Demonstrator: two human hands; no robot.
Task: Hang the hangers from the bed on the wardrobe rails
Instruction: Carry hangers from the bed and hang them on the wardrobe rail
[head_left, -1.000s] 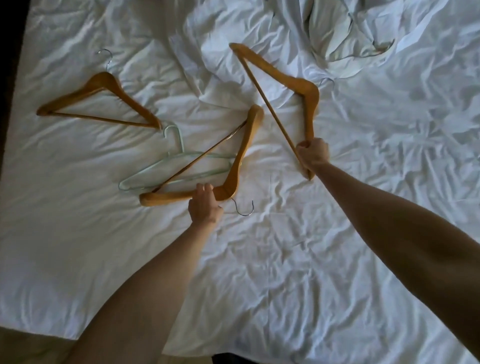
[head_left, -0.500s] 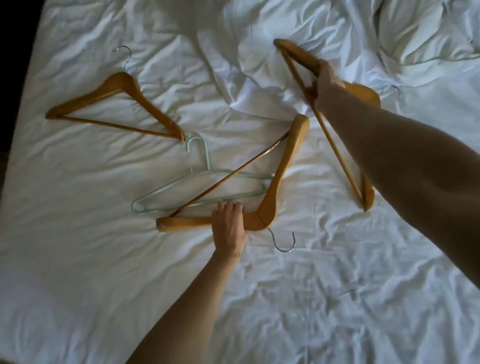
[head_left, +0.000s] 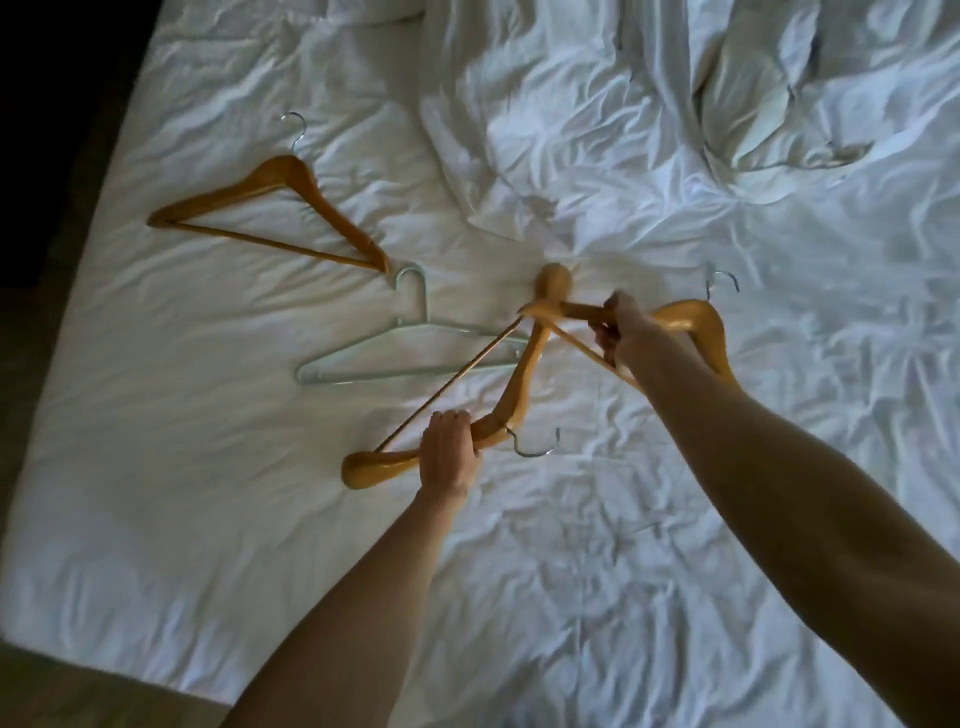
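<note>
Several hangers are over a white bed (head_left: 156, 519). My left hand (head_left: 448, 452) grips the shoulder of a wooden hanger (head_left: 524, 364) close to its metal hook, lifting it off the sheet. My right hand (head_left: 621, 332) grips a second wooden hanger (head_left: 696, 327) by one arm, held above the bed; its left tip crosses the upper end of the first one. A third wooden hanger (head_left: 306, 192) lies flat at the left. A pale green wire hanger (head_left: 410, 353) lies beside it, partly under the bar of the left-hand hanger.
A crumpled white duvet (head_left: 649, 130) is heaped at the far side of the bed. The bed's left edge borders dark floor (head_left: 41, 260), and a tan floor strip (head_left: 78, 691) shows at the bottom left corner.
My right hand shifted its grip and swung its wooden hanger down and left until it crossed the left one. My left hand closed round its hanger and raised it.
</note>
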